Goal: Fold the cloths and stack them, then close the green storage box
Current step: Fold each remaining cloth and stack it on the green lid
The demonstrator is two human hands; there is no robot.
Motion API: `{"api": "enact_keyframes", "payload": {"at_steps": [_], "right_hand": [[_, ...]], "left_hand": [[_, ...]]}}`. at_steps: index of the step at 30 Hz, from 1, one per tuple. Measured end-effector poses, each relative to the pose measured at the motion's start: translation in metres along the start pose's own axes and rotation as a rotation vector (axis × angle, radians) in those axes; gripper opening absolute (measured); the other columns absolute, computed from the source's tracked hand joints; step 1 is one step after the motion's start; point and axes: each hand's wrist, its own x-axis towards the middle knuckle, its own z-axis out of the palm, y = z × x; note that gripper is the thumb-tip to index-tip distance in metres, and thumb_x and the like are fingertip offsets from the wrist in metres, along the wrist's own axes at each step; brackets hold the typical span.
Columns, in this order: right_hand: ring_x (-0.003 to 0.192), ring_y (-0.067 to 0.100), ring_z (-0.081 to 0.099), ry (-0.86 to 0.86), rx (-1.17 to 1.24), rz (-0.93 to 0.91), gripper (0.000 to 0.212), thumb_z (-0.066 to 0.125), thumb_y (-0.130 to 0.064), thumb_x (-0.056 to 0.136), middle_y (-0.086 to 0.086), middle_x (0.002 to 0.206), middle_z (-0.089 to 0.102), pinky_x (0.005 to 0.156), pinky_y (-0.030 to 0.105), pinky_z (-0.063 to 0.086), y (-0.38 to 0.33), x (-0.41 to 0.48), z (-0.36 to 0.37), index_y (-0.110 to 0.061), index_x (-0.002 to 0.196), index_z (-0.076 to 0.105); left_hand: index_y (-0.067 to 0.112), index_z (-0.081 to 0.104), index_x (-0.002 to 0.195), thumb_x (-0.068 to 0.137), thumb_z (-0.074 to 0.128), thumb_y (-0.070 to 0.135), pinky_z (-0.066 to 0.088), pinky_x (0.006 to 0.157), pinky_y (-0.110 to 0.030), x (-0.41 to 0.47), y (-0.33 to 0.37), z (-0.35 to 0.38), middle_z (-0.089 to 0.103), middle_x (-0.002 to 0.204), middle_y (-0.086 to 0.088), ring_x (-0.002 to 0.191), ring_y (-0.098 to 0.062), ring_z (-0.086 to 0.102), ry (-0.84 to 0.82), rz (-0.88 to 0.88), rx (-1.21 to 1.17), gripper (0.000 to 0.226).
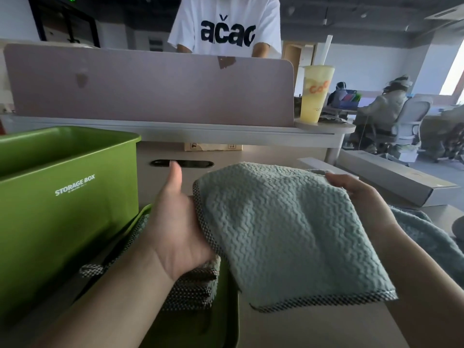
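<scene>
Just under my left hand (175, 222) lay the stack of folded cloths (190, 290), on the green lid (226, 330) that rested flat on the desk (313, 330). This hand was at the left edge of the teal cloth (283, 229) with the thumb standing free. Its fingers went below the cloth, so I could not tell if they were curled or straight. My right hand (356, 194) pinched the far right corner.

The cloth hung folded between both hands, above the desk. I judged it soft, light and not slippery. It sagged where nothing carried it, so the dotted hem seemed the best place to hold.

Right of my right hand another cloth (426, 234) lay loose. Left of my left hand stood the open green storage box (62, 209), printed "STORAGE BOX". Farther away, a yellow cup (316, 94) showed orange letters "co", and a white T-shirt (226, 28) read "ačac".
</scene>
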Motion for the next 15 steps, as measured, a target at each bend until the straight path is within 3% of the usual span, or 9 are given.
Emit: {"api": "enact_keyframes", "payload": {"at_steps": [1,3,5,7,8,11,12,15], "right_hand": [[0.057,0.022,0.068,0.021,0.0,0.002,0.021,0.065,-0.024,0.074,0.007,0.073,0.068,0.054,0.03,0.058,0.0,-0.003,0.003,-0.013,0.092,0.066],[0.055,0.021,0.067,0.112,-0.037,-0.013,0.022,0.05,-0.027,0.089,0.006,0.069,0.067,0.053,0.027,0.056,-0.001,-0.005,0.004,-0.014,0.089,0.067],[0.058,0.023,0.065,0.215,-0.133,0.007,0.023,0.055,-0.031,0.088,0.008,0.073,0.067,0.057,0.027,0.054,0.002,-0.002,0.0,-0.014,0.093,0.069],[0.063,0.023,0.065,0.318,-0.173,-0.023,0.026,0.062,-0.028,0.085,0.01,0.085,0.069,0.058,0.029,0.055,0.006,0.0,0.0,-0.01,0.104,0.069],[0.065,0.022,0.066,0.363,-0.193,-0.069,0.028,0.064,-0.024,0.085,0.01,0.09,0.07,0.058,0.03,0.057,0.007,0.003,-0.002,-0.008,0.107,0.069],[0.072,0.019,0.071,0.41,-0.231,-0.204,0.03,0.069,-0.019,0.082,0.008,0.092,0.073,0.063,0.032,0.058,0.007,0.004,-0.003,-0.008,0.111,0.068],[0.075,0.018,0.071,0.408,-0.239,-0.24,0.032,0.07,-0.018,0.081,0.007,0.092,0.074,0.063,0.03,0.057,0.006,0.003,-0.004,-0.01,0.111,0.067],[0.062,0.017,0.066,0.345,-0.24,-0.267,0.01,0.068,-0.014,0.082,0.006,0.074,0.07,0.058,0.026,0.055,0.002,-0.003,-0.002,-0.011,0.092,0.068]], "left_hand": [[-0.002,0.071,0.104,0.084,0.039,0.068,0.056,0.079,-0.049,-0.002,0.004,0.001,0.069,0.109,-0.023,0.093,-0.033,0.069,-0.008,-0.006,0.08,0.08],[0.004,0.071,0.103,0.083,0.055,0.045,0.055,0.078,-0.038,0.0,0.007,-0.001,0.072,0.098,-0.015,0.084,-0.026,0.069,0.087,0.013,0.339,0.048],[0.007,0.071,0.096,0.083,0.062,0.024,0.051,0.072,-0.032,0.006,0.005,-0.006,0.074,0.091,-0.012,0.077,-0.023,0.068,0.31,0.104,0.588,0.022],[0.012,0.071,0.09,0.084,0.066,0.015,0.05,0.07,-0.03,0.011,0.002,-0.011,0.076,0.087,-0.006,0.077,-0.02,0.07,0.506,0.262,0.729,0.009],[0.015,0.071,0.093,0.083,0.068,0.016,0.049,0.07,-0.029,0.013,0.001,-0.014,0.076,0.09,-0.004,0.079,-0.017,0.071,0.567,0.341,0.762,0.01],[0.026,0.056,0.12,0.078,0.075,0.031,0.045,0.081,-0.03,0.013,0.002,-0.02,0.064,0.111,0.002,0.098,-0.015,0.062,0.747,0.543,0.961,0.047],[0.029,0.054,0.121,0.077,0.076,0.035,0.045,0.082,-0.03,0.012,0.003,-0.02,0.062,0.112,0.003,0.1,-0.015,0.06,0.786,0.605,1.036,0.05],[0.031,0.063,0.097,0.079,0.073,0.036,0.048,0.07,-0.031,0.007,0.006,-0.018,0.069,0.091,0.002,0.084,-0.02,0.065,0.735,0.746,1.145,0.021]]}}
